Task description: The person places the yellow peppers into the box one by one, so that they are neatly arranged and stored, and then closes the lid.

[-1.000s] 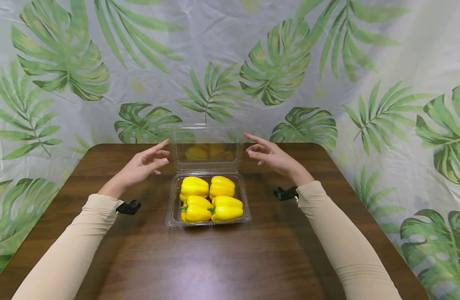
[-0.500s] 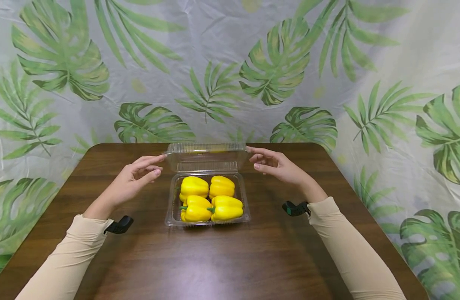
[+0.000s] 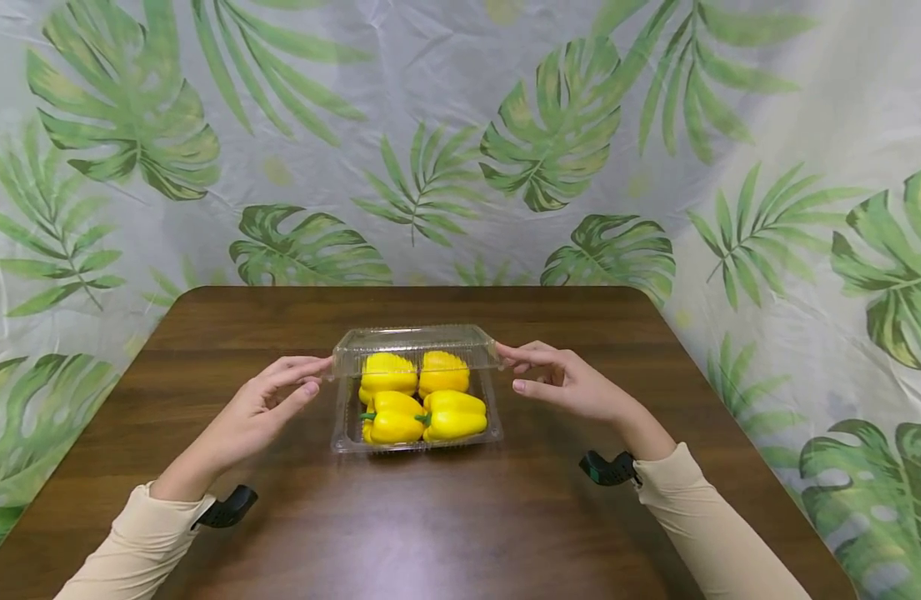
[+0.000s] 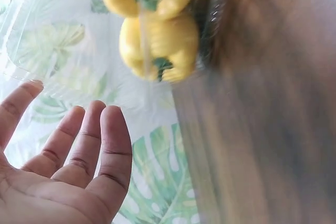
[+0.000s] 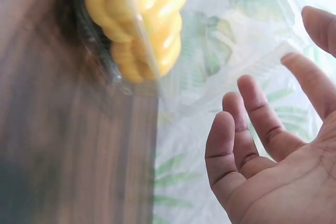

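A clear plastic clamshell container (image 3: 341,421) holds several yellow bell peppers (image 3: 454,416), some with green stems showing. Its hinged lid (image 3: 415,337) slants part-way over the back peppers. At the lid's left edge, my left hand (image 3: 261,408) touches with an extended index fingertip, the other fingers loosely bent. My right hand (image 3: 573,379) touches the right edge in the same way, thumb apart. Both wrist views show the fingertips against the transparent lid (image 4: 58,40), with peppers (image 5: 139,24) beyond it. Neither hand grips anything.
The container stands on a dark brown wooden table (image 3: 430,517) with rounded far corners. Behind the table hangs a pale curtain (image 3: 445,100) printed with green leaves. A black band device (image 3: 231,506) sits at the left wrist, and another black device (image 3: 608,468) at the right.
The lid has swung from upright down and forward over the back peppers. Both hands have come nearer along with it, index fingers at its sides. The container's base and the peppers have stayed put.
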The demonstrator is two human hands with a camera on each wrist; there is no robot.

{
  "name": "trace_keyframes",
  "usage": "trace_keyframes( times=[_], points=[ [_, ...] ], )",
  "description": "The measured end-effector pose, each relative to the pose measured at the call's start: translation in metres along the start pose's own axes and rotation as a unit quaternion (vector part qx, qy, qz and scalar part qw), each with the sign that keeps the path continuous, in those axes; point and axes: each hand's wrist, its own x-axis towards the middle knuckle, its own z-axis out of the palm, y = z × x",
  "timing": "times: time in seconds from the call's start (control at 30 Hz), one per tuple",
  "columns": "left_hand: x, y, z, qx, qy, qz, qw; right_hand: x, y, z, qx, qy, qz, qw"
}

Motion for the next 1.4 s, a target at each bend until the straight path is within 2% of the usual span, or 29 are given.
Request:
trace_keyframes(
  times=[0.17,0.37,0.6,0.73,0.9,1.0,1.17,1.27,1.4],
  points=[
    [-0.012,-0.001,0.012,-0.003,0.008,-0.010,0.9999,-0.012,0.000,0.010,0.003,-0.006,0.015,0.9999],
    [-0.019,-0.010,0.023,-0.008,0.023,-0.018,0.9995,-0.020,0.003,0.019,0.017,0.003,0.018,0.9997],
    [-0.025,-0.018,0.037,-0.070,-0.005,-0.029,0.9971,-0.029,0.015,0.031,0.050,0.011,0.005,0.9987],
    [-0.029,-0.020,0.041,-0.100,-0.015,-0.037,0.9942,-0.031,0.022,0.039,0.063,0.020,0.011,0.9977],
    [-0.031,-0.021,0.042,-0.152,-0.028,-0.067,0.9856,-0.028,0.026,0.047,0.085,0.019,0.018,0.9961],
    [-0.031,-0.023,0.045,-0.168,-0.033,-0.084,0.9816,-0.028,0.030,0.051,0.088,0.019,0.028,0.9955],
    [-0.029,-0.021,0.049,-0.170,-0.012,-0.130,0.9768,-0.023,0.034,0.059,0.094,0.011,0.045,0.9945],
    [-0.028,-0.018,0.051,-0.166,0.007,-0.155,0.9739,-0.019,0.035,0.065,0.136,-0.007,0.058,0.9891],
    [-0.023,-0.015,0.055,-0.159,0.002,-0.164,0.9735,-0.016,0.037,0.071,0.186,-0.018,0.076,0.9794]
  ],
)
